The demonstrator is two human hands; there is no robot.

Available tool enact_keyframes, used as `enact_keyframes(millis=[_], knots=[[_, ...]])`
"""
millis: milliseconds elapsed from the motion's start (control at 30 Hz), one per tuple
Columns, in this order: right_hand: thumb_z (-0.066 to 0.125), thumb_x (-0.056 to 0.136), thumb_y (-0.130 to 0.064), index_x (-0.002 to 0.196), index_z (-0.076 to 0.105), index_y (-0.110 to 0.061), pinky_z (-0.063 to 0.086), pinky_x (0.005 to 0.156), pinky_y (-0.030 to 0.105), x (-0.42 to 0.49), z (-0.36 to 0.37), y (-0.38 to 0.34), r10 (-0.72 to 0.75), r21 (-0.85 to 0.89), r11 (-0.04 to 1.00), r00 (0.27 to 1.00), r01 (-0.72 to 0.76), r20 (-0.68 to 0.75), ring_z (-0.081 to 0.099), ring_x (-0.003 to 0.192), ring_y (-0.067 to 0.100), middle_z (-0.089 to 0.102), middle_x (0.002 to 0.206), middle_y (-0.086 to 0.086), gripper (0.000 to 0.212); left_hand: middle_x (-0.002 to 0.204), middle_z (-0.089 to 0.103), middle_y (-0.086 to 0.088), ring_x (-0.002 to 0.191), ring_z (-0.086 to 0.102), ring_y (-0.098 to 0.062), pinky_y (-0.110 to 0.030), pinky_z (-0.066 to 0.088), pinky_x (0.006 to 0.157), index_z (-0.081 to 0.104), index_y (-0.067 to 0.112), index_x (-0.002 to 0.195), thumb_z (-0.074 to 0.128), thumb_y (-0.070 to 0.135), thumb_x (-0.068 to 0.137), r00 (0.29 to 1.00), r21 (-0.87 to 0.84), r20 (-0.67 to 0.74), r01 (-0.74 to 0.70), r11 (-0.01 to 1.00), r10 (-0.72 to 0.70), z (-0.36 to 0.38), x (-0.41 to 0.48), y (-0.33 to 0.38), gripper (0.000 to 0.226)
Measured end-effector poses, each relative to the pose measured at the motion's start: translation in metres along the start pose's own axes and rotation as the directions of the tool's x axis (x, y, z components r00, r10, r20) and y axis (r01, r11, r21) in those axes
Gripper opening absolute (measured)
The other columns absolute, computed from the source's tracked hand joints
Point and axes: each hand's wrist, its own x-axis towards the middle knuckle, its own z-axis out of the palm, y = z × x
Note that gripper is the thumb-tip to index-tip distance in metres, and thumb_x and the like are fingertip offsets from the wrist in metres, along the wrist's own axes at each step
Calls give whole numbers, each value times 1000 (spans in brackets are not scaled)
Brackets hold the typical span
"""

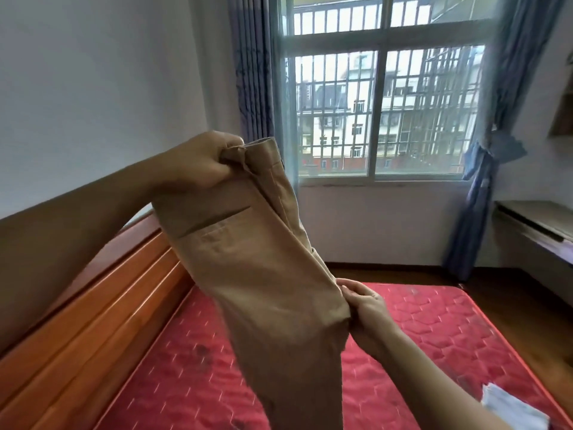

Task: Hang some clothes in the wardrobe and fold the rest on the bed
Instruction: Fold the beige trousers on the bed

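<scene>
One pair of tan trousers [257, 274] hangs in the air over the bed [434, 330]. The left hand [198, 162] grips the waistband with fingers curled tight round the cloth, while the right hand [366, 311] pinches the seam lower down, near the crotch. The task looks to be at an early stage: these trousers are neither folded nor hung, the wardrobe is out of view, and the only other garment in sight lies crumpled. Counted: one pair of trousers, one pale garment [511, 408] at the bed's near corner, two hands.

Red quilted mattress [434, 330], orange wooden bed frame [77, 321] along its left, pale cloth [511, 411] at near right
</scene>
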Motion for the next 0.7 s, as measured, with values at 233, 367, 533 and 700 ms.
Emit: enact_keyframes(millis=[233, 367, 533, 700], knots=[[62, 95, -44, 127, 59, -38, 51, 75, 19, -21, 37, -111, -522, -744, 417, 807, 522, 275, 68, 96, 10, 68, 104, -6, 32, 74, 60, -3, 71, 58, -19, -42, 46, 64, 57, 12, 77, 54, 18, 78, 983, -25, 135, -122, 992, 124, 38, 24, 10, 7], [64, 90, -43, 111, 56, -41, 55, 68, 25, -44, 85, -174, -567, -596, 156, 566, 787, 598, 68, 74, 7, 68, 81, -8, 23, 75, 58, 2, 72, 57, -17, -43, 46, 65, 54, 21, 77, 58, 22, 81, 965, -61, 194, -166, 984, 175, 60, 34, 19, 6], [68, 93, -18, 83, 58, -21, 56, 66, 45, -45, 86, -189, -601, -721, -80, 544, 688, 586, 67, 68, 20, 66, 70, -3, 14, 84, 60, 13, 79, 57, 0, -28, 42, 64, 49, 43, 87, 57, 51, 73, 964, -92, 205, -153, 984, 169, 64, 35, 23, 18], [65, 95, -13, 87, 59, -10, 53, 65, 47, -50, 96, -212, -634, -694, -190, 453, 694, 627, 63, 68, 24, 64, 72, 4, 10, 92, 58, 12, 81, 57, -4, -28, 48, 68, 52, 36, 96, 77, 51, 75, 956, -97, 255, -121, 988, 143, 59, 37, 30, 36]])
